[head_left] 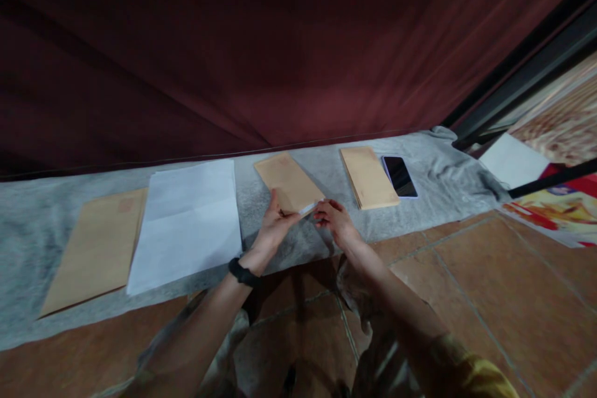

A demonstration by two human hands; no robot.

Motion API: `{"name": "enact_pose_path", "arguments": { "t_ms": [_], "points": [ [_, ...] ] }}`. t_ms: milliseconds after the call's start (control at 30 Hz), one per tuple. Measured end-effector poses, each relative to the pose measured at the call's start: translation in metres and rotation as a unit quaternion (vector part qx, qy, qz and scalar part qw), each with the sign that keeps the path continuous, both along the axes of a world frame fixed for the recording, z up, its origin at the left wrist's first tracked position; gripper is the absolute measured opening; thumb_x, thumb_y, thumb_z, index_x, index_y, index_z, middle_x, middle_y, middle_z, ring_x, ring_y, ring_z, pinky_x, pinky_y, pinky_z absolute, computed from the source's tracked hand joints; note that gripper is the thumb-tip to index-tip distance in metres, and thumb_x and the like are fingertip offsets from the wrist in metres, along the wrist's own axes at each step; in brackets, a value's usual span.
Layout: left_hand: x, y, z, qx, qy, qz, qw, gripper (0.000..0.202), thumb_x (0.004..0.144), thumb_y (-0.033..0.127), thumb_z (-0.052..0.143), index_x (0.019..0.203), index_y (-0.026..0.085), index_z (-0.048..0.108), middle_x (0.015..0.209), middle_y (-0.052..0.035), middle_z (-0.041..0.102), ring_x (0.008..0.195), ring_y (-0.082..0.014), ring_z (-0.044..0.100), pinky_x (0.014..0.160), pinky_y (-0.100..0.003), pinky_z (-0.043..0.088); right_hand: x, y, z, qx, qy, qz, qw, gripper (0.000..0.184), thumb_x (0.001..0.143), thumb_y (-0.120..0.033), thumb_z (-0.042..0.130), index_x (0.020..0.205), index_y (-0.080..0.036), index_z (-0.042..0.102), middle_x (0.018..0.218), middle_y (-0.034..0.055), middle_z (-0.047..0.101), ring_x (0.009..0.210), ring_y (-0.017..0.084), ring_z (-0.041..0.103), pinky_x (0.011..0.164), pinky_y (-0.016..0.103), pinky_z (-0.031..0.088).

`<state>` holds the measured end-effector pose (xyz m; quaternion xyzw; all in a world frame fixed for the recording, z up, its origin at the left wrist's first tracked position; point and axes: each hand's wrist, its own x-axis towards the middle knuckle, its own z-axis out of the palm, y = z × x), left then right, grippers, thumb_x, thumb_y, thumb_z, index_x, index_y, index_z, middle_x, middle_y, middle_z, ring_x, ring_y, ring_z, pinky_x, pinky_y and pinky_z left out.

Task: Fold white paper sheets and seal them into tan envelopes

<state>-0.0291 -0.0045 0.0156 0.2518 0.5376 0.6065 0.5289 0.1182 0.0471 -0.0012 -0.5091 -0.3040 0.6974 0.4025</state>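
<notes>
A brown paper envelope (290, 179) lies slantwise on the grey cloth, its near end slightly raised. My left hand (275, 219) grips that near end at its left corner, thumb on top and fingers underneath. Along the same end shows a narrow white strip (308, 208); whether it is paper inside or part of the flap, I cannot tell. Curled fingers of my right hand (336, 221) pinch at the strip's right end by the envelope's corner. The fingertips partly hide what they grip.
Left of the envelope lie a stack of white paper sheets (189, 224) and larger brown envelopes (96, 242). To the right are a small pile of brown envelopes (370, 177) and a phone (400, 176). A dark red curtain (280, 56) hangs behind the cloth-covered ledge (433, 193).
</notes>
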Motion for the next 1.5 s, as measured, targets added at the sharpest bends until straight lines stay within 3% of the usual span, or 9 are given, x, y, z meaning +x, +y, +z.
{"name": "enact_pose_path", "arguments": {
  "t_ms": [167,267,367,500,700,767,967,1233,1500],
  "points": [
    [-0.018,-0.003,-0.001,-0.003,0.004,-0.033,0.999,0.102,0.054,0.004,0.082,0.147,0.025,0.046,0.114,-0.0018,0.074,0.099,-0.0151,0.069,0.083,-0.023,0.053,0.015,0.006,0.006,0.007,0.033,-0.006,0.999,0.028,0.061,-0.025,0.081,0.085,-0.021,0.067,0.075,-0.0016,0.07,0.063,0.013,0.066,0.055,0.023,0.058],
    [-0.025,-0.004,-0.004,0.0,0.004,-0.063,0.998,0.113,0.052,0.005,0.083,0.153,0.027,0.039,0.118,-0.0035,0.074,0.101,-0.0167,0.07,0.083,-0.023,0.053,0.019,0.005,0.008,0.013,0.025,0.017,0.999,0.026,0.061,-0.02,0.081,0.084,-0.021,0.069,0.078,-0.0004,0.071,0.066,0.015,0.068,0.058,0.025,0.06],
    [-0.029,-0.002,-0.009,-0.006,0.044,-0.063,0.997,0.119,0.057,0.008,0.082,0.16,0.021,0.025,0.096,-0.0006,0.076,0.086,-0.0157,0.07,0.078,-0.023,0.052,0.02,0.004,0.007,0.029,0.02,0.028,0.999,0.028,0.06,-0.017,0.082,0.085,-0.021,0.071,0.078,-0.0008,0.072,0.067,0.015,0.068,0.06,0.025,0.06],
    [-0.027,0.001,-0.014,-0.031,0.129,-0.043,0.99,0.099,0.066,0.014,0.078,0.155,0.014,0.036,0.071,0.0051,0.067,0.064,-0.0127,0.062,0.063,-0.021,0.047,0.017,0.002,0.003,0.054,-0.003,0.077,0.996,0.038,0.057,-0.018,0.082,0.094,-0.022,0.071,0.068,-0.0052,0.069,0.058,0.012,0.062,0.055,0.023,0.056],
    [-0.02,-0.001,-0.013,-0.033,0.131,-0.078,0.988,0.052,0.064,0.015,0.076,0.116,0.016,0.069,0.07,0.0019,0.068,0.06,-0.0125,0.058,0.058,-0.022,0.044,0.011,0.002,-0.002,0.069,-0.051,0.104,0.991,0.057,0.054,-0.018,0.079,0.109,-0.023,0.063,0.06,-0.0097,0.065,0.051,0.012,0.057,0.047,0.021,0.049],
    [-0.019,-0.002,-0.012,-0.038,0.108,-0.081,0.99,0.049,0.061,0.013,0.075,0.11,0.016,0.07,0.073,0.0009,0.07,0.062,-0.0127,0.059,0.057,-0.021,0.043,0.009,0.002,-0.003,0.069,-0.062,0.098,0.991,0.053,0.055,-0.02,0.077,0.107,-0.023,0.063,0.058,-0.0104,0.063,0.047,0.012,0.054,0.045,0.021,0.047],
    [-0.018,-0.004,-0.01,-0.063,0.084,-0.062,0.993,0.062,0.06,0.01,0.074,0.12,0.018,0.065,0.068,0.0036,0.066,0.056,-0.0116,0.056,0.052,-0.021,0.041,0.003,0.001,-0.012,0.086,-0.086,0.077,0.99,0.054,0.057,-0.022,0.074,0.109,-0.024,0.062,0.056,-0.0113,0.06,0.046,0.011,0.052,0.042,0.02,0.045],
    [-0.018,-0.004,-0.012,-0.063,0.104,-0.07,0.99,0.027,0.063,0.014,0.067,0.089,0.017,0.071,0.071,0.0016,0.066,0.052,-0.0088,0.054,0.048,-0.019,0.039,0.003,-0.003,-0.027,0.127,-0.133,0.076,0.98,0.061,0.067,-0.03,0.073,0.126,-0.024,0.058,0.057,-0.0105,0.06,0.044,0.012,0.051,0.042,0.022,0.044],
    [-0.018,-0.006,-0.012,-0.064,0.109,-0.067,0.99,0.019,0.063,0.016,0.063,0.081,0.018,0.068,0.065,0.003,0.062,0.05,-0.009,0.053,0.045,-0.019,0.036,0.003,-0.003,-0.034,0.14,-0.17,0.053,0.974,0.065,0.069,-0.025,0.075,0.132,-0.024,0.058,0.066,-0.006,0.064,0.05,0.013,0.055,0.045,0.023,0.045]
  ]
}}
